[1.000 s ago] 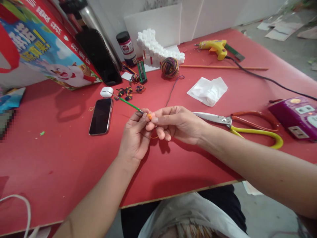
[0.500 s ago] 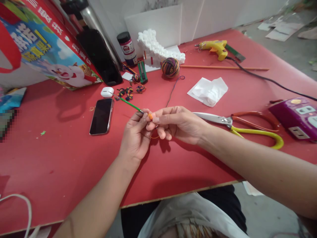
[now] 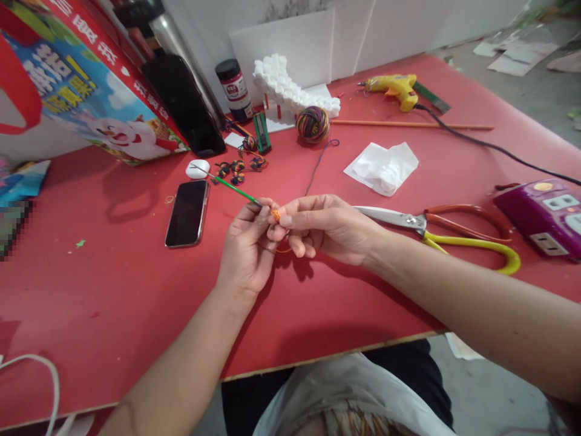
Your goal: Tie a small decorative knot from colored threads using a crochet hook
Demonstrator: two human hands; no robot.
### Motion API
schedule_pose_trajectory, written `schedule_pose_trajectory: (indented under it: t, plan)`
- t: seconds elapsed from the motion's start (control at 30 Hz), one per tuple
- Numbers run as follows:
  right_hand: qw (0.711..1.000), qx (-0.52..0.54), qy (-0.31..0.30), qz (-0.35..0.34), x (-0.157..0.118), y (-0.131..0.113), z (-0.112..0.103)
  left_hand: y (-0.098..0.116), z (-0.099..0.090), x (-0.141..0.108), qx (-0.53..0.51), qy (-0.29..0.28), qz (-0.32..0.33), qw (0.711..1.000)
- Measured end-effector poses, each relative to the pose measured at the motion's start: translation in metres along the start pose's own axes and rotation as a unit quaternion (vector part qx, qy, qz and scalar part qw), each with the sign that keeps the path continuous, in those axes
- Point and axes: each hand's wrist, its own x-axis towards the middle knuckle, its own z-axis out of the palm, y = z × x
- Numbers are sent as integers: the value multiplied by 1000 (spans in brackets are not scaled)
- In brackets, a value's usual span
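Note:
My left hand (image 3: 247, 248) is closed, its fingers pinched round a thin crochet hook (image 3: 235, 188) with a green handle. The hook slants out to the upper left, its thin metal shaft reaching over a white earbud case (image 3: 198, 169). Between the two hands shows a small orange crochet piece (image 3: 275, 215). My right hand (image 3: 331, 227) pinches this piece between thumb and forefinger, the other fingers curled beneath. A strand of yarn (image 3: 313, 172) runs from the hands toward a multicoloured yarn ball (image 3: 313, 125). The fingers partly hide the piece.
A phone (image 3: 187, 214) lies left of my hands, several small yarn pieces (image 3: 237, 166) behind it. Large scissors (image 3: 413, 221) and a purple power socket (image 3: 540, 218) are to the right. Farther back are crumpled tissue (image 3: 382, 168), a yellow glue gun (image 3: 393, 91) and a wooden stick (image 3: 408, 125).
Both hands keep almost the same place and grip. The orange piece has turned slightly between the fingers, and the view has shifted a little.

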Motion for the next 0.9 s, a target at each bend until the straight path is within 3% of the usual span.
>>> schedule_pose_trajectory:
  t: [0.9]
  plan:
    - [1000,9,-16,-13,-1,0,1,0,-2,0,-4,-23,30,999]
